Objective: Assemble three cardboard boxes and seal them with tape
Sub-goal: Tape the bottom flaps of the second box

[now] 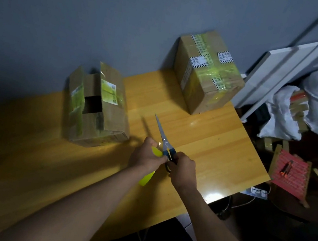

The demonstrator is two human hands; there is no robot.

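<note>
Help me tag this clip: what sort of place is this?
Probably a home room or storeroom: a wooden table against a bare wall, taped cardboard boxes, and bags and boards piled beside it.

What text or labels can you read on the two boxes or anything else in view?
None can be read.
Taped box: white printed strips with black characters, too blurred.
Open box: green-white label with a small code square, too small.
Scissors: no marking visible.

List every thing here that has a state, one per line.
Left box: top flaps partly open, unsealed.
Right box: closed, taped across the top.
Scissors: blades together, pointing away.
Yellow tape: strip held at the blades.
Left hand: grips the tape.
Right hand: grips the scissors' handles.
</note>
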